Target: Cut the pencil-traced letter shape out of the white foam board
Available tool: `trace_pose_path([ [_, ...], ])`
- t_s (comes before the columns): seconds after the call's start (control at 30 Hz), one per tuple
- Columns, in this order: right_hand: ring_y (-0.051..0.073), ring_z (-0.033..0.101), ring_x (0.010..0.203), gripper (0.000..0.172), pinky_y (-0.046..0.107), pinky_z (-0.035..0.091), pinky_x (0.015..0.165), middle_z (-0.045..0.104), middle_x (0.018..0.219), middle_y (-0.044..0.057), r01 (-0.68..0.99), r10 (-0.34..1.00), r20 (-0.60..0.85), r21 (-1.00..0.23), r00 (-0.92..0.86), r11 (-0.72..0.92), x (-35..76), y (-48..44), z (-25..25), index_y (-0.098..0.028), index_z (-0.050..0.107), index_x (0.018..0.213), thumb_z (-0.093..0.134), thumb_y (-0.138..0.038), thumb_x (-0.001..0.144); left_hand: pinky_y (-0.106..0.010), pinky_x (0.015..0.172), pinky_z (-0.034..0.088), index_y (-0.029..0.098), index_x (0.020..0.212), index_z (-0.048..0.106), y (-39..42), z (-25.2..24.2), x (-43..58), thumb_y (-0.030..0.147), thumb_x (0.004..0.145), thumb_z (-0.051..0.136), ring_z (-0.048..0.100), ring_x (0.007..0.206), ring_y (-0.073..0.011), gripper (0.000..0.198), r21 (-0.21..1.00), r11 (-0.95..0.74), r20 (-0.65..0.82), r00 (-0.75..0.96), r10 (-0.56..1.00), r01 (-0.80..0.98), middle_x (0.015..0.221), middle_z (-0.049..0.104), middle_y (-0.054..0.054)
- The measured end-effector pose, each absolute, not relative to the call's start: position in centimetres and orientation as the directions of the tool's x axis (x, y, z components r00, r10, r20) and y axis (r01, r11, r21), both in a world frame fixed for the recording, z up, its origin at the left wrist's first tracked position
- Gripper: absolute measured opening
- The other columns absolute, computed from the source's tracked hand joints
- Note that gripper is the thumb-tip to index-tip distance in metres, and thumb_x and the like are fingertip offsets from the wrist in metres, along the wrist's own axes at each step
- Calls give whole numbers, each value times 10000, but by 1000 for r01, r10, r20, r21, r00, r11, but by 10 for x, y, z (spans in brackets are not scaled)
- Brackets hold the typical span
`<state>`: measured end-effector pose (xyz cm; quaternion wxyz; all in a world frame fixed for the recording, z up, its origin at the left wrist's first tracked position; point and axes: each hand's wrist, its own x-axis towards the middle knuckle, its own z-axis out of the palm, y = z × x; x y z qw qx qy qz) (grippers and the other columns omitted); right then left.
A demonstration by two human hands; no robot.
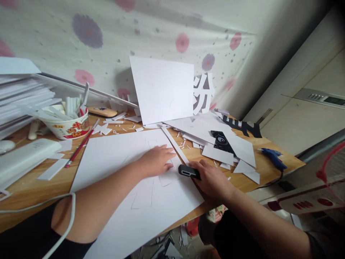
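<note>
A large white foam board (115,201) lies on the table with faint pencil outlines of shapes on it. My left hand (156,160) rests flat on this board, fingers spread. At the board's right edge, my right hand (211,176) is closed round a black utility knife (188,171); its blade is hidden from view. Just beyond the knife, a narrow white strip (175,144) runs along the same edge. Behind the board, a white panel (164,90) leans upright against the wall, partly covering a cut-out white character (204,93).
Left stand a paper bowl of white scraps (66,124), a red pencil (82,147) and a stack of white sheets (21,99). White offcuts (218,154), a dark printed card (222,142) and a blue glue gun (273,158) lie right. A cable (71,216) crosses my left arm.
</note>
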<state>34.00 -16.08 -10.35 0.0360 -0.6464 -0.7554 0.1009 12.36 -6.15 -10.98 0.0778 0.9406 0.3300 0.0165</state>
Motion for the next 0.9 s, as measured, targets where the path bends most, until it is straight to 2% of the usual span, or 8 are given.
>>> trace_pose_path([
  [0.13, 317, 676, 1028, 478, 409, 493, 903, 695, 1143, 155, 962, 982, -69, -225, -173, 154, 345, -154, -93, -170, 613, 1301, 524, -180, 831, -414, 1166, 320, 215, 1356, 588, -64, -106, 122, 347, 945, 556, 395, 1424, -303, 433, 180, -759, -19, 774, 633, 626, 1514, 493, -67],
  [0.27, 236, 674, 933, 428, 318, 489, 835, 741, 1035, 47, 898, 983, -61, -420, -172, 131, 379, -168, -70, -238, 717, 1100, 530, -114, 735, -456, 1170, 305, 196, 1383, 561, -66, -103, 121, 358, 957, 538, 372, 1435, -320, 456, 185, -767, -43, 785, 618, 614, 1515, 484, -102],
  [0.4, 162, 571, 592, 364, 283, 439, 585, 658, 702, -12, 783, 999, -39, -620, 24, -43, 413, -167, -56, -210, 719, 1106, 576, -294, 781, -549, 1159, 282, 232, 1420, 520, -70, -101, 121, 404, 960, 522, 288, 1469, -366, 491, 195, -766, -85, 789, 609, 613, 1579, 384, -115],
  [0.5, 148, 499, 485, 371, 288, 402, 514, 572, 545, -30, 676, 931, 151, -727, 333, -124, 412, -143, -48, -159, 734, 1041, 642, -353, 738, -605, 1139, 271, 235, 1429, 505, -70, -101, 123, 444, 953, 524, 242, 1479, -398, 521, 190, -777, -117, 800, 589, 600, 1608, 323, -124],
  [0.6, 150, 519, 498, 304, 281, 411, 492, 575, 548, -25, 550, 736, 435, -829, 518, 103, 392, -122, -41, -163, 737, 950, 692, -343, 710, -560, 1140, 290, 210, 1429, 499, -70, -97, 123, 428, 957, 523, 281, 1467, -373, 520, 173, -803, -114, 821, 559, 571, 1585, 370, -130],
  [0.7, 163, 614, 647, 244, 274, 477, 558, 660, 687, 18, 339, 665, 576, -817, 476, 466, 374, -120, -42, -191, 727, 780, 701, -432, 755, -472, 1130, 336, 200, 1436, 490, -71, -87, 118, 367, 966, 512, 312, 1460, -333, 499, 171, -808, -176, 824, 538, 564, 1581, 381, -119],
  [0.77, 147, 606, 599, 333, 256, 457, 497, 684, 728, 37, 183, 743, 526, -847, 413, 499, 368, -127, -49, -186, 723, 748, 680, -514, 790, -436, 1106, 377, 213, 1423, 507, -75, -78, 113, 312, 961, 519, 342, 1450, -312, 472, 184, -803, -236, 819, 523, 566, 1575, 393, -109],
  [0.9, 124, 588, 545, 346, 229, 417, 429, 722, 794, 63, -11, 944, 267, -962, 195, 274, 362, -137, -69, -168, 742, 791, 718, -514, 792, -430, 1122, 368, 257, 1433, 503, -88, -70, 95, 288, 940, 570, 341, 1457, -289, 498, 187, -798, -294, 808, 511, 573, 1586, 380, -86],
])
